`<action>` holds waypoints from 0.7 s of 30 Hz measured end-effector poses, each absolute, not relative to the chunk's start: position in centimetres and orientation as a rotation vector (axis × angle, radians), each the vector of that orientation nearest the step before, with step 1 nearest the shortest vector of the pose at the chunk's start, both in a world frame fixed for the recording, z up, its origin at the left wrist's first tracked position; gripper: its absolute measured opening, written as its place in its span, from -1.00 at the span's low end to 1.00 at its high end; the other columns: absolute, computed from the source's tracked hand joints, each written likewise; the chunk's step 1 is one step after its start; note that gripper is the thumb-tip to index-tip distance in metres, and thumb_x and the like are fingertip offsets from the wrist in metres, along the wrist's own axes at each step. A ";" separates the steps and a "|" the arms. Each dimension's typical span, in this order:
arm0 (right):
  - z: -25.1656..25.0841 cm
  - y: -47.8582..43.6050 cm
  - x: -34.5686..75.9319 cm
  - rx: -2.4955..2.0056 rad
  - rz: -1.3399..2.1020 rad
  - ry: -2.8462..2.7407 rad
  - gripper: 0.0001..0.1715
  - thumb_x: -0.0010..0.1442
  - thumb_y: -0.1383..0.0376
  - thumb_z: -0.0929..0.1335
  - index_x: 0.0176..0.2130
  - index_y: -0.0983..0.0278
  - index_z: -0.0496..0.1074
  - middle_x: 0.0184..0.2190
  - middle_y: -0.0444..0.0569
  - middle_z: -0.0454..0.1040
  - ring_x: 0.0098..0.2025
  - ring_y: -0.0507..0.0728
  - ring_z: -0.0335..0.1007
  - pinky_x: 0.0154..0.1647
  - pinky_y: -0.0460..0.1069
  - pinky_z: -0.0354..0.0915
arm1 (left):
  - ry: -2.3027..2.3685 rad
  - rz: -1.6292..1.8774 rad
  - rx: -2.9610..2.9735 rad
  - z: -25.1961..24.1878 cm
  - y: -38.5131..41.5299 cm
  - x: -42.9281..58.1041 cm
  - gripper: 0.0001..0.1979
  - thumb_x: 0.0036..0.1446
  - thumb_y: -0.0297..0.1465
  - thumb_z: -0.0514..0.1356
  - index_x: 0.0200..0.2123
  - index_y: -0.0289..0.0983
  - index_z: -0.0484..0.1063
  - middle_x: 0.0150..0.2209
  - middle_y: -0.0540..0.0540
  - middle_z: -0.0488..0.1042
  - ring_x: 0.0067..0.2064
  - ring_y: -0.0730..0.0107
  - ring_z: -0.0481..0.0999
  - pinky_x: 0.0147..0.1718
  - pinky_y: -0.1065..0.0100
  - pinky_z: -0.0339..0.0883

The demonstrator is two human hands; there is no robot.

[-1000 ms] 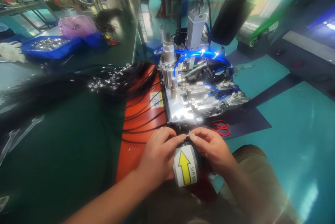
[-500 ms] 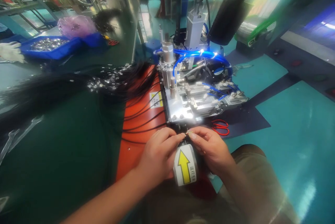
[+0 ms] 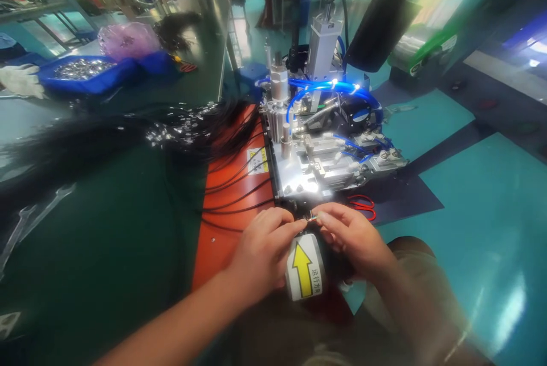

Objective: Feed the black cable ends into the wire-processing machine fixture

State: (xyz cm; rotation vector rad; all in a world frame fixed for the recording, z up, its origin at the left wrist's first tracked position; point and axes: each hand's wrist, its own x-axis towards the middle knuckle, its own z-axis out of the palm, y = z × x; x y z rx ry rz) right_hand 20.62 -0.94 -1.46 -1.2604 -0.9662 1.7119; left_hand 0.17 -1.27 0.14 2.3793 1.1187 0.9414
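Both of my hands meet just in front of the metal machine [image 3: 329, 166]. My left hand [image 3: 265, 246] pinches one end of a small bundle of thin wires [image 3: 314, 219] between thumb and forefinger. Close by on the right, my right hand [image 3: 354, 235] grips the other end with its fingertips. The wires are short and light-coloured, and my fingers hide most of them. Directly below the fingertips sits a rounded cover with a yellow arrow label [image 3: 302, 272]. Several black cables [image 3: 239, 209] cross the red machine base [image 3: 226, 252] to the left of my hands.
Red-handled scissors [image 3: 363, 206] lie right of the machine. A large bundle of black cables [image 3: 106, 138] stretches across the dark green table [image 3: 119, 263]. Two wrenches [image 3: 38, 220] rest at the left. Farther back are a blue tray [image 3: 106, 81] of metal parts and a white glove [image 3: 21, 80].
My right fingertips have drawn slightly to the right, away from the left ones, so more of the thin wires shows between them. The whole view has shifted a little.
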 end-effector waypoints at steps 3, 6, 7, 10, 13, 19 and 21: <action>-0.9 -0.4 21.2 -1.311 1.684 -1.043 -0.60 0.18 -0.01 0.39 -0.20 0.27 0.45 -0.43 -0.11 0.36 -0.50 -0.01 0.16 -0.56 -0.11 0.04 | 1.122 0.915 2.384 0.2 -1.3 0.1 -0.70 0.22 -0.55 0.10 -0.04 -0.24 0.51 -0.22 -0.15 0.45 -0.24 0.36 0.40 -0.31 0.35 0.35; -0.4 0.0 21.1 -1.337 1.640 -1.158 -0.62 0.21 -0.01 0.36 -0.30 0.27 0.43 -0.52 -0.16 0.29 -0.52 -0.01 0.12 -0.57 -0.11 0.02 | 1.122 0.914 2.377 0.1 -1.3 0.1 -0.69 0.21 -0.56 0.10 -0.04 -0.25 0.51 -0.22 -0.15 0.44 -0.24 0.36 0.39 -0.30 0.35 0.34; -0.3 0.1 21.0 -1.338 1.620 -1.195 -0.62 0.22 0.00 0.36 -0.33 0.27 0.41 -0.54 -0.19 0.26 -0.53 -0.01 0.11 -0.56 -0.11 0.03 | 1.119 0.916 2.377 0.1 -1.3 0.1 -0.70 0.21 -0.56 0.10 -0.04 -0.25 0.51 -0.22 -0.15 0.44 -0.24 0.35 0.39 -0.31 0.34 0.33; 0.0 0.1 20.8 -1.336 1.570 -1.287 -0.64 0.22 0.01 0.36 -0.35 0.26 0.40 -0.55 -0.20 0.24 -0.51 0.00 0.12 -0.53 -0.10 0.08 | 1.115 0.924 2.378 0.1 -1.3 0.1 -0.71 0.22 -0.55 0.10 -0.05 -0.26 0.51 -0.22 -0.15 0.43 -0.25 0.35 0.39 -0.31 0.34 0.33; 0.0 0.1 20.7 -1.330 1.538 -1.359 -0.66 0.25 0.04 0.34 -0.34 0.27 0.39 -0.53 -0.20 0.24 -0.49 0.00 0.13 -0.50 -0.09 0.10 | 1.128 0.942 2.380 0.1 -1.3 0.2 -0.70 0.22 -0.57 0.08 -0.06 -0.28 0.52 -0.24 -0.15 0.43 -0.25 0.35 0.39 -0.31 0.34 0.33; -0.5 -0.1 20.5 -1.364 1.403 -1.492 -0.68 0.32 0.07 0.28 -0.34 0.24 0.36 -0.44 -0.16 0.34 -0.40 0.05 0.23 -0.40 -0.07 0.18 | 1.194 0.927 2.397 0.0 -1.2 0.2 -0.71 0.19 -0.58 0.08 -0.09 -0.29 0.52 -0.25 -0.16 0.42 -0.23 0.31 0.39 -0.29 0.31 0.34; -0.8 -0.2 20.3 -1.380 1.354 -1.517 -0.68 0.33 0.08 0.26 -0.33 0.24 0.36 -0.43 -0.16 0.35 -0.38 0.06 0.26 -0.39 -0.07 0.19 | 1.223 0.908 2.392 -0.2 -1.2 0.2 -0.70 0.18 -0.59 0.08 -0.10 -0.29 0.53 -0.25 -0.16 0.42 -0.23 0.30 0.39 -0.28 0.30 0.34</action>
